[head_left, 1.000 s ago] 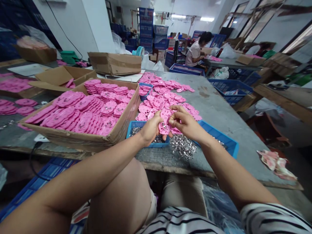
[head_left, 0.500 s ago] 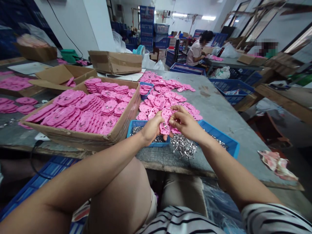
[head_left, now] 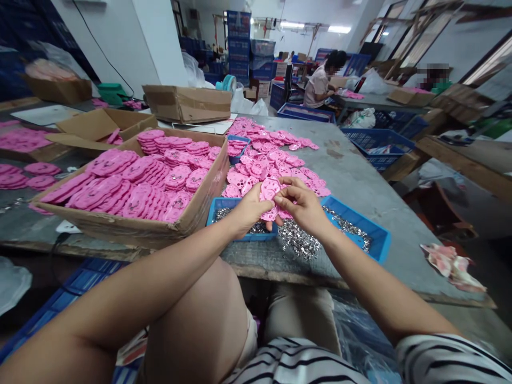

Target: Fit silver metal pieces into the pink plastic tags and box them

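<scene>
My left hand grips a flat pink plastic piece with rounded edges and small holes, its thumb lying across the face. At the piece's right edge, my right hand is closed in a pinch. Whatever is between those fingertips is too small to make out. Under the hands lies a loose heap of small shiny metal parts. Similar metal parts lie in a blue tray beneath my left hand and a second blue tray to the right. Behind the hands spreads a pile of pink pieces.
A cardboard box packed with stacked pink pieces stands on the left, another open box behind it. A small blue basket sits beside the pile. Crumpled material lies at the table's right edge. A co-worker sits farther back.
My left thumb has moved over the lower face of the pink piece, covering metal bits seen there before. My right fingers stay pinched near its edge. The whole view has shifted slightly.
</scene>
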`<move>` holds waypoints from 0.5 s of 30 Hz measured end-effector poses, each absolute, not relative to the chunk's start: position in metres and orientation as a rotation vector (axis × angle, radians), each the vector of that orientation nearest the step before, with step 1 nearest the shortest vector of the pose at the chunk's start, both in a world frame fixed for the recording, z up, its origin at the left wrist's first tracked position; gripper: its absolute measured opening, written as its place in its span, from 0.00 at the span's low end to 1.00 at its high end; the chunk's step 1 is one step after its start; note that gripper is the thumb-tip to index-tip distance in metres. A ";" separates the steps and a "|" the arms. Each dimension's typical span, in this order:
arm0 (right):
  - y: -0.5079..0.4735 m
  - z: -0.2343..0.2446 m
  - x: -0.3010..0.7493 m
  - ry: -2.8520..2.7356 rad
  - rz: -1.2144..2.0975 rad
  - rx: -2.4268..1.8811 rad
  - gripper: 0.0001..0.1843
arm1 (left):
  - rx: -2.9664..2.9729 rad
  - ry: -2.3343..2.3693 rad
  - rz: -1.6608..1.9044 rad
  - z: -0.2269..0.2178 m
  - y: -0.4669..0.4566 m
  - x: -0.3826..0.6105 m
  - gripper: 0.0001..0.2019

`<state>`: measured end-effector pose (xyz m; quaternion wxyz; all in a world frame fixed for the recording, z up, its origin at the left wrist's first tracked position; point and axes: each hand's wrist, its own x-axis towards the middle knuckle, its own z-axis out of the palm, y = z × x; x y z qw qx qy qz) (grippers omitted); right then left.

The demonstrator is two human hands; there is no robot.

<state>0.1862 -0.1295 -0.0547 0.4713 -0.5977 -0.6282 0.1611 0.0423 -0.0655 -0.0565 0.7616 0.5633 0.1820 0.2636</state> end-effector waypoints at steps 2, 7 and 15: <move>-0.130 -0.054 0.185 -1.522 0.411 -1.452 0.10 | 1.241 0.395 0.586 -0.057 -0.065 0.043 0.23; -0.130 -0.054 0.184 -1.350 0.482 -1.407 0.10 | 1.256 0.402 0.609 -0.056 -0.065 0.043 0.23; -0.125 -0.061 0.186 -1.070 0.394 -1.265 0.13 | 1.254 0.387 0.649 -0.048 -0.066 0.039 0.18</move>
